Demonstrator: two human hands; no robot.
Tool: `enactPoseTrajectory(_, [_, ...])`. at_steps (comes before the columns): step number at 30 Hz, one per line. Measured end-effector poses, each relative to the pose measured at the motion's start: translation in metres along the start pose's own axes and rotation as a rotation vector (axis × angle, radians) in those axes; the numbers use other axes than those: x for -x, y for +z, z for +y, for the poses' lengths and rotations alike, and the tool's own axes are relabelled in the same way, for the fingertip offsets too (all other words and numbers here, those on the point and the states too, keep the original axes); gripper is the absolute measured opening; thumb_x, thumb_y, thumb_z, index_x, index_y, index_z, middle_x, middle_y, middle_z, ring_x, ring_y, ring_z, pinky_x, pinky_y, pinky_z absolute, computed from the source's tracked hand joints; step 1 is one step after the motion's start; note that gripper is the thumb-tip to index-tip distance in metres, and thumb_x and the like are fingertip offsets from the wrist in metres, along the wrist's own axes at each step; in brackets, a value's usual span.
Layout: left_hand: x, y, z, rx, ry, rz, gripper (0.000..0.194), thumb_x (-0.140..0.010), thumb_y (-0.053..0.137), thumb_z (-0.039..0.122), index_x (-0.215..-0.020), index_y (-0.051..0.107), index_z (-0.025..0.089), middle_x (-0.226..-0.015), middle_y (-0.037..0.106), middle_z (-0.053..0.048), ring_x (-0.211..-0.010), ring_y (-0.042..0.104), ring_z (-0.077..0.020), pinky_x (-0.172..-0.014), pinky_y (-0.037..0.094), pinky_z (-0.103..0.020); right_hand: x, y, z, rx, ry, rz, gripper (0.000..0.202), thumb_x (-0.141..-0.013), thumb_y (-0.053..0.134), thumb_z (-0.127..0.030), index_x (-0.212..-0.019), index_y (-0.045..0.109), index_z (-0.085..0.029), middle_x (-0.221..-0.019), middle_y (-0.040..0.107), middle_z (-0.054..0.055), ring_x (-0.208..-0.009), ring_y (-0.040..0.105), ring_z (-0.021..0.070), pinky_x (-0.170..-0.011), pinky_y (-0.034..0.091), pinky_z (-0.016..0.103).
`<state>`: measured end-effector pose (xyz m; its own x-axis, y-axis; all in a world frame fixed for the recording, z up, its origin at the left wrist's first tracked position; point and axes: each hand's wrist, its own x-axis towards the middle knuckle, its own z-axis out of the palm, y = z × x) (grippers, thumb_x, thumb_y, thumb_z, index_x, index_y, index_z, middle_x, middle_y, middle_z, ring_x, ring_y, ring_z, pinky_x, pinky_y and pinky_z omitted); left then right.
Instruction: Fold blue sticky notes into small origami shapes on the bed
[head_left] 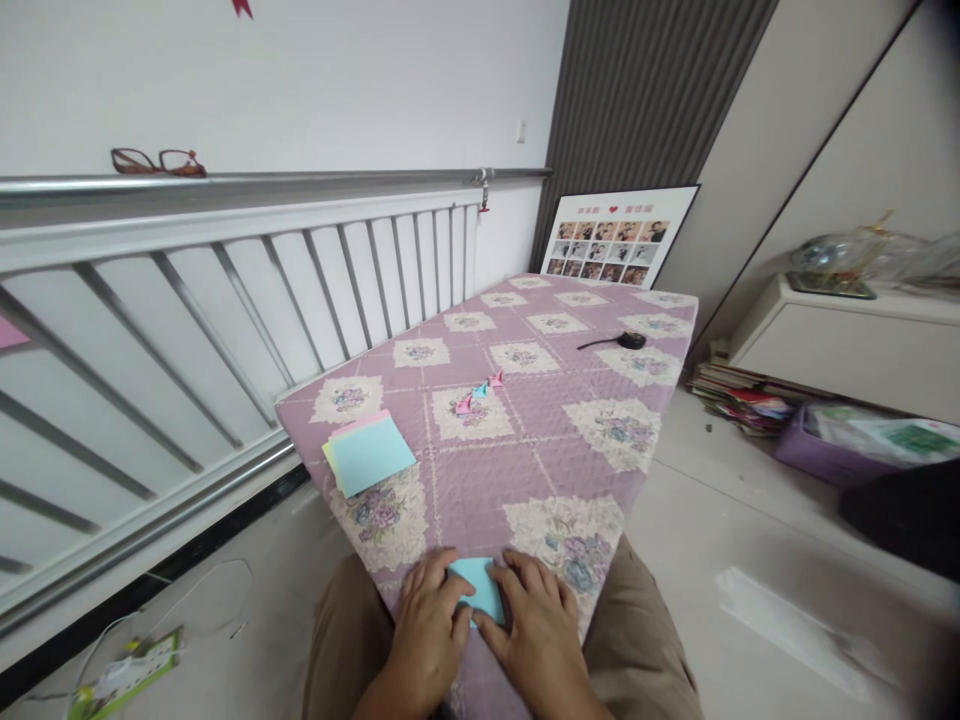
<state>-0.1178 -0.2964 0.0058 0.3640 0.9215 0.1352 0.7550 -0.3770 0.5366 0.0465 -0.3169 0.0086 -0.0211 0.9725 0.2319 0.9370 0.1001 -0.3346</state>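
A small piece of light blue paper (484,583), apparently folded, lies on the tablecloth at the near end of the table. My left hand (429,622) holds its left side, with thumb and fingers bent over the edge. On the right side, my right hand (537,622) grips the same paper, its thumb at the lower edge. The fingers cover part of the paper's outline. Farther up the table, a stack of blue, yellow and pink paper sheets (375,457) lies to the left. Beyond it sit small folded pink and blue paper pieces (480,391) in a row.
A purple floral tablecloth (525,460) covers the table. A black object with a thin strap (631,341) lies near its right edge. Along the left runs a white radiator (300,290), with glasses (159,163) on the pipe above. A power strip (127,675) lies on the floor.
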Motion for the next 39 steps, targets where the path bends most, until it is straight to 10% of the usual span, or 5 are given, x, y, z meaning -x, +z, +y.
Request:
enactPoseTrajectory(21, [-0.017,-0.031,-0.019,-0.089,0.013,-0.334,0.042,-0.070,0.057,0.012,-0.107,0.060,0.031,-0.150,0.025,-0.004,-0.138,0.016,-0.0284,-0.106,0.014,-0.058,-0.019,-0.032,0.009,-0.085,0.028,-0.323,0.047,-0.066,0.055,-0.016,-0.107,0.060,-0.038,-0.124,0.055,0.000,-0.118,0.043,0.0250,-0.087,0.031,0.039])
enactPoseTrajectory(31, [0.002,0.001,-0.012,-0.398,0.386,0.006,0.018,-0.091,0.052,0.030,-0.100,0.066,0.037,-0.134,0.050,0.002,-0.123,0.041,-0.0251,-0.106,0.017,-0.057,-0.022,-0.033,0.010,-0.093,0.048,-0.376,0.045,-0.067,0.055,-0.021,-0.109,0.059,-0.037,-0.126,0.052,0.000,-0.119,0.041,0.0242,-0.088,0.028,0.037])
enactPoseTrajectory(39, [0.025,-0.022,-0.030,-0.549,0.572,0.189,0.020,-0.091,0.051,0.039,-0.107,0.062,0.035,-0.124,0.057,0.001,-0.116,0.042,-0.0232,-0.107,0.007,-0.052,-0.019,-0.031,0.011,-0.107,0.053,-0.360,0.046,-0.066,0.056,-0.021,-0.109,0.060,-0.038,-0.127,0.052,0.000,-0.121,0.040,0.0240,-0.089,0.027,0.037])
